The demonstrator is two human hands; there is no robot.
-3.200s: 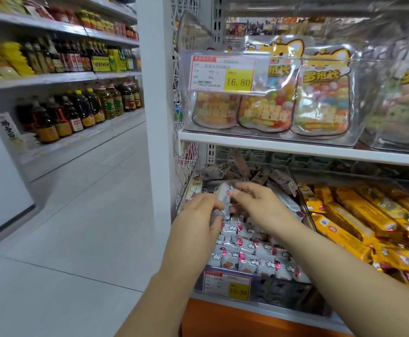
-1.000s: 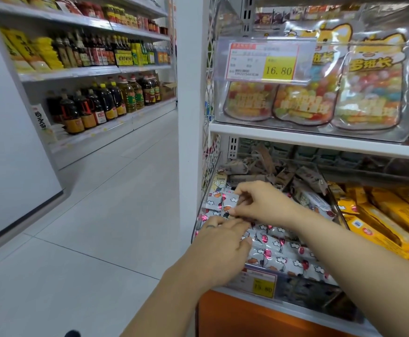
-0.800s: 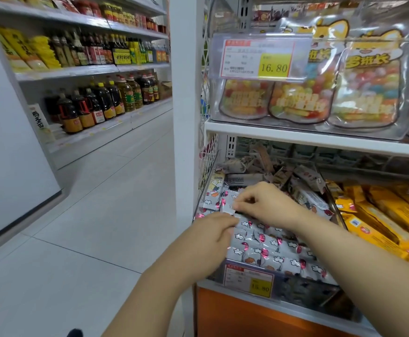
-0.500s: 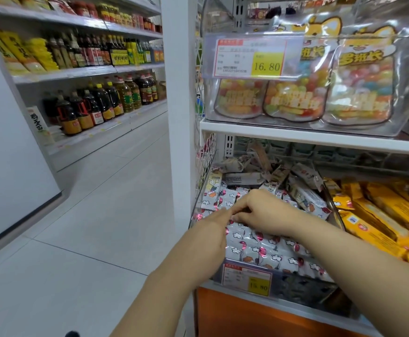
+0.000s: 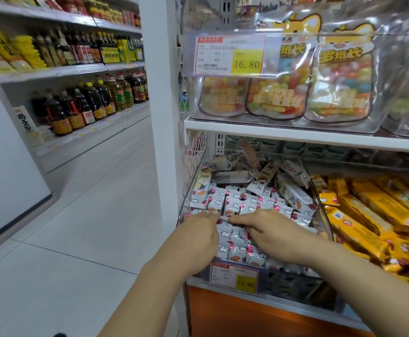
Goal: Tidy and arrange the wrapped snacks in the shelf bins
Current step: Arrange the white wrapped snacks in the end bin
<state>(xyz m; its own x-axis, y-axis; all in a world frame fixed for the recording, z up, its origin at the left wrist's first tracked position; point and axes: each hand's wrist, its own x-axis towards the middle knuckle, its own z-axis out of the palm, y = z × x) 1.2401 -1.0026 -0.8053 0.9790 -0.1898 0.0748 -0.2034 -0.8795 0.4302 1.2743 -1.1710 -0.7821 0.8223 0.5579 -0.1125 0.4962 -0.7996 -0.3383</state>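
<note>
A clear shelf bin (image 5: pixel 320 216) on the lower shelf holds several small white wrapped snacks (image 5: pixel 235 205) with red and orange print, laid in rows at the front. Loose beige wrapped snacks (image 5: pixel 247 164) are heaped at its back. My left hand (image 5: pixel 198 237) rests on the front left rows with its fingers stretched forward. My right hand (image 5: pixel 269 233) lies just to its right, fingers reaching left over the packets. The fingertips of the two hands almost meet. Packets under both palms are hidden.
Yellow wrapped bars (image 5: pixel 368 210) fill the neighbouring bin on the right. The shelf above carries candy bags (image 5: pixel 279 93) behind a 16.80 price tag (image 5: pixel 230 55). A white post (image 5: pixel 164 93) borders the bin on the left. Oil bottles (image 5: pixel 89 105) line the aisle shelves.
Both hands have moved down toward the front rows of the bin. My right hand no longer pinches a packet near the middle; it now lies over the packets.
</note>
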